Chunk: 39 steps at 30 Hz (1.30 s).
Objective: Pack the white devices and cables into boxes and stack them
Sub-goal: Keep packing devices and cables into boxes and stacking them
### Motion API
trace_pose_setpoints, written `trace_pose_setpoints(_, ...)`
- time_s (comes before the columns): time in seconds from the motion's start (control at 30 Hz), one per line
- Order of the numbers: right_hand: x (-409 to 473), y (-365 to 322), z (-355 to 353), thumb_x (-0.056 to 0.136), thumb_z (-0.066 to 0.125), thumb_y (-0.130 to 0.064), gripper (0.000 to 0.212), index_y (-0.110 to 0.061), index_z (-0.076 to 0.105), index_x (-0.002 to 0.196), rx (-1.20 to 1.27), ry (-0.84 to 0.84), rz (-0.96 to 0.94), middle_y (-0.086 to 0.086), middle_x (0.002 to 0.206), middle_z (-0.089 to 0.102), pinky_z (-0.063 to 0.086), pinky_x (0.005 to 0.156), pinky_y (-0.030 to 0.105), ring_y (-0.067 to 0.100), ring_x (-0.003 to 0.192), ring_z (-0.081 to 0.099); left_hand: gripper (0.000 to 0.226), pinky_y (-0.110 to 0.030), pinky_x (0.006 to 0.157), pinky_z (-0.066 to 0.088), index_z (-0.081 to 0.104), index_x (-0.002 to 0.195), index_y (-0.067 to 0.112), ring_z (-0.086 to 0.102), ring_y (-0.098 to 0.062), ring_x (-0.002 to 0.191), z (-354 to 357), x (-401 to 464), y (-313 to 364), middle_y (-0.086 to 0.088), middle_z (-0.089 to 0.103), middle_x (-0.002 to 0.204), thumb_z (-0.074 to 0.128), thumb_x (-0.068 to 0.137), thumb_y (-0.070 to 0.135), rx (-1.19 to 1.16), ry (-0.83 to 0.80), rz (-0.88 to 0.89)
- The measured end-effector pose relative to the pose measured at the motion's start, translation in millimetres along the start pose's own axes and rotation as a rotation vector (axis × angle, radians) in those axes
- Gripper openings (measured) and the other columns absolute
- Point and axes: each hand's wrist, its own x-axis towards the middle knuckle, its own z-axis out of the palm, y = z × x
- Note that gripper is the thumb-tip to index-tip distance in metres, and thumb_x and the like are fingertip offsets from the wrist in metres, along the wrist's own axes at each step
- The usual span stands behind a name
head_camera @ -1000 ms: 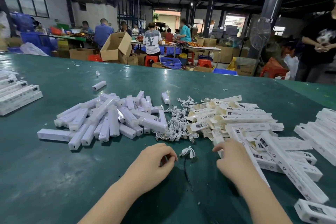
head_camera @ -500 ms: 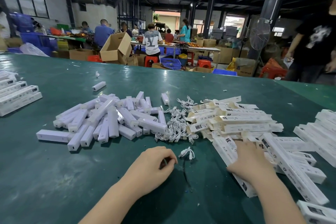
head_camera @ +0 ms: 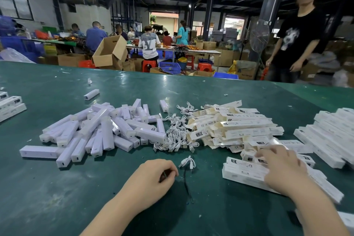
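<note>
Boxes (head_camera: 247,175) under right grip (head_camera: 283,168), fingers spread; left grip (head_camera: 155,178) curled, contents unclear

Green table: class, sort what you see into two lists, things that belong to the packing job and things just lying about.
Job: white devices, coiled cables, flat boxes, stacked boxes.
Lying about: black cord, paper scrap, cardboard carton, standing fan.
</note>
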Motion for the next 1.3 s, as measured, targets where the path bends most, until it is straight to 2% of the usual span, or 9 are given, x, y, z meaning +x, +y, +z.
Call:
trace_pose_setpoints(0.17,15.0,38.9,-10.6,0.084,0.055,-0.021,0.073,-0.032,0.022,0.148,0.003,0.129,0.207,0.006,0.15,0.035,0.029,0.11,0.044,0.03,0.135,0.033,0.015,-0.012,0.067,0.042,0.064,0.086,0.035,0.054,0.0,0.078,1.0,0.0,0.7,0.02,0.061,0.079,0.053,0.091,0.026,-0.004,-0.019,-0.008)
trace_pose_setpoints(0.43,8.7,65.5,-9.7,0.085,0.051,0.0,0.058,-0.029,0.053,0.136,0.315,0.212,-0.043,-0.001,0.107,0.061,0.046,0.075,0.032,0.022,0.096,0.055,0.016,-0.021,0.072,0.048,0.063,0.082,0.035,0.058,-0.002,0.075,-0.7,-0.8,0.1,0.02,0.063,0.076,0.054,0.092,0.025,-0.018,-0.024,-0.031)
trace_pose_setpoints(0.53,-22.9,43.3,-15.5,0.086,0.052,0.001,0.063,-0.039,0.053,0.134,0.502,0.087,-0.354,-0.013,0.121,0.059,0.042,0.091,0.027,0.007,0.11,0.054,0.018,-0.021,0.071,0.048,0.063,0.082,0.036,0.057,-0.003,0.073,-1.0,-1.1,0.1,0.02,0.063,0.075,0.054,0.092,0.024,-0.015,-0.027,-0.028)
trace_pose_setpoints(0.63,-37.2,21.1,4.5,0.093,0.04,-0.003,0.064,-0.04,0.036,0.145,0.152,-0.052,-0.506,-0.012,0.134,0.046,0.028,0.107,0.022,0.008,0.126,0.039,0.018,-0.018,0.07,0.047,0.063,0.081,0.037,0.058,-0.001,0.074,-1.1,-1.4,-0.3,0.025,0.063,0.077,0.055,0.092,0.025,-0.014,-0.04,-0.033)
trace_pose_setpoints(0.8,-42.1,36.2,11.9,0.097,0.035,-0.014,0.062,-0.038,0.018,0.152,-0.08,0.112,-0.309,-0.01,0.154,0.025,0.02,0.116,0.027,0.013,0.142,0.023,0.018,-0.014,0.068,0.046,0.063,0.081,0.039,0.059,0.001,0.075,-0.8,-2.0,-0.2,0.029,0.063,0.079,0.054,0.092,0.026,-0.009,-0.053,-0.033)
trace_pose_setpoints(1.0,-57.5,65.0,22.5,0.1,0.041,-0.028,0.05,-0.048,0.031,0.144,0.031,0.014,-0.283,-0.014,0.151,0.027,0.021,0.115,0.023,0.005,0.141,0.024,0.018,-0.017,0.068,0.048,0.062,0.081,0.04,0.06,0.0,0.073,-0.5,-1.6,1.1,0.027,0.063,0.077,0.055,0.091,0.028,-0.003,-0.07,-0.038)
trace_pose_setpoints(1.13,-66.5,90.8,17.1,0.086,0.05,-0.025,0.077,-0.05,0.011,0.148,0.073,-0.048,-0.23,-0.02,0.158,0.014,0.016,0.119,0.026,0.005,0.147,0.014,0.018,-0.021,0.067,0.05,0.062,0.081,0.042,0.059,-0.003,0.069,-1.2,-3.1,0.6,0.021,0.065,0.074,0.056,0.091,0.029,-0.016,-0.069,-0.047)
trace_pose_setpoints(1.23,-65.3,122.9,6.6,0.081,0.048,-0.022,0.085,-0.046,0.005,0.15,-0.168,-0.021,-0.031,-0.02,0.156,0.024,0.023,0.117,0.031,0.006,0.144,0.025,0.019,-0.024,0.069,0.051,0.062,0.08,0.042,0.059,-0.005,0.068,-1.2,-3.9,1.7,0.018,0.065,0.073,0.057,0.09,0.028,-0.014,-0.062,-0.046)
trace_pose_setpoints(1.3,-68.2,135.9,6.2,0.085,0.044,-0.017,0.066,-0.047,0.027,0.141,-0.234,-0.079,0.013,-0.021,0.143,0.04,0.024,0.115,0.033,0.004,0.137,0.036,0.019,-0.026,0.069,0.052,0.061,0.08,0.042,0.059,-0.006,0.067,-1.5,-3.8,2.0,0.017,0.065,0.073,0.057,0.091,0.028,-0.007,-0.065,-0.046)
